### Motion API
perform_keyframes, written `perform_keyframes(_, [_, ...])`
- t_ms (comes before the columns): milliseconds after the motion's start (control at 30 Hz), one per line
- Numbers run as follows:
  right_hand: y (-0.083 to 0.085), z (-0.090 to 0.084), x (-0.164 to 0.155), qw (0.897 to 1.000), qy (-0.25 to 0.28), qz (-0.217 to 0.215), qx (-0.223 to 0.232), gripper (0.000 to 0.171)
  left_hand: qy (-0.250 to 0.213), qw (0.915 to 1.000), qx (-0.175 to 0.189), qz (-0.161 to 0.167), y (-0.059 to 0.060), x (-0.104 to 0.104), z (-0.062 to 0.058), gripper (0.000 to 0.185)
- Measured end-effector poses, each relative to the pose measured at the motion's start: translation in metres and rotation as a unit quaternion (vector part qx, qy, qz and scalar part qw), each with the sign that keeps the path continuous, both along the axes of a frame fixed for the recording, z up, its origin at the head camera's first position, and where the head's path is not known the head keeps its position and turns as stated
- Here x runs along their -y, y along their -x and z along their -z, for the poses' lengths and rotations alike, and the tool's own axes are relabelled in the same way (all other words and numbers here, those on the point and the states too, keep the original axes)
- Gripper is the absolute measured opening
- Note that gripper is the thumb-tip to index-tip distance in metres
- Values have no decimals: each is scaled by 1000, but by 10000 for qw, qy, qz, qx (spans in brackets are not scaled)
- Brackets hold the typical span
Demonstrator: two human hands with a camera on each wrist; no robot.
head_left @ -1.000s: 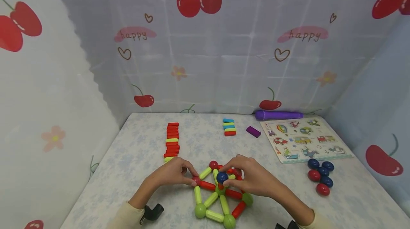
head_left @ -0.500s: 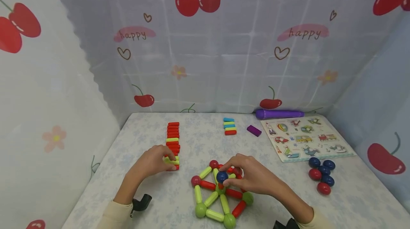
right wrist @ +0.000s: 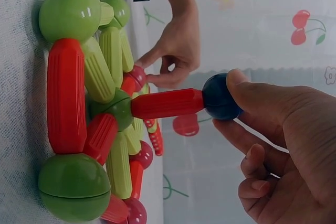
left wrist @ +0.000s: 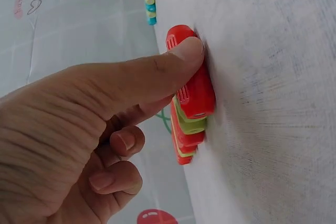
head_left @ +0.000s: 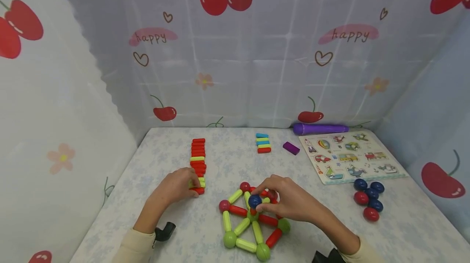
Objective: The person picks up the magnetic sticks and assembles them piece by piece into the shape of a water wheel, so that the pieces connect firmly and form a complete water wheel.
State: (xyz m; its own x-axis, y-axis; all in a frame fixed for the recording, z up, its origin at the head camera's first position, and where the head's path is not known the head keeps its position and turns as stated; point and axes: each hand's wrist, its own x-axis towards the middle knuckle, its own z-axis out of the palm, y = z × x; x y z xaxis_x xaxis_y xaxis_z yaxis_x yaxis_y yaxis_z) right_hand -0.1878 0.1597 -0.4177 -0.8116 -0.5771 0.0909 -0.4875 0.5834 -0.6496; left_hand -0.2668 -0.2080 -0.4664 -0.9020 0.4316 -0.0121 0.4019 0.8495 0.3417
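Observation:
My right hand (head_left: 290, 199) pinches a blue ball (right wrist: 216, 98) between thumb and index finger. That ball tops a red rod (right wrist: 168, 103) standing up from the green centre ball of a flat magnetic-rod wheel. Around the wheel, red and yellow-green rods (head_left: 246, 246) join red balls (head_left: 224, 205) and green balls (head_left: 229, 239). To the left, my left hand (head_left: 172, 185) is at the near end of a row of loose rods (head_left: 198, 152). Its thumb presses the nearest red rod (left wrist: 199, 93), with the index finger behind, partly hidden.
Several loose blue and red balls (head_left: 371, 214) lie at the right, in front of a picture puzzle board (head_left: 352, 157). Towards the back are a short stack of coloured rods (head_left: 263, 143), a purple block (head_left: 291, 148) and a purple stick (head_left: 321, 129).
My left hand has let go of the wheel's left red ball and moved left to the row of rods, where it takes hold of the nearest red rod. My right hand stays on the blue ball.

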Motion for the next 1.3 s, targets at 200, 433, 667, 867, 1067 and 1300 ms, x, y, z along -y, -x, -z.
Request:
perform_keyframes(200, [1, -1, 0, 10000, -22, 7, -4, 32, -618, 9946, -127, 818, -1, -5, -13, 15])
perform_keyframes(433, [1, -1, -1, 10000, -28, -42, -50, 32, -1216, 9696, -246, 2111, -23, -46, -54, 18])
perform_keyframes(667, [1, 1, -1, 9999, 48, -49, -109, 33, -1150, 9597, -255, 2552, -31, -74, -63, 20])
perform_keyframes(867, [0, 2, -1, 9998, 106, -53, -159, 34, -1320, 9509, -417, 2767, -31, -81, -55, 18])
perform_keyframes(1067, [0, 2, -1, 9997, 173, -49, -169, 34, -1425, 9492, -470, 2767, -30, -82, -50, 17])
perform_keyframes(1300, [1, 4, 0, 9997, 155, -38, -179, 34, -1262, 9543, -447, 2672, -28, -83, -44, 20])
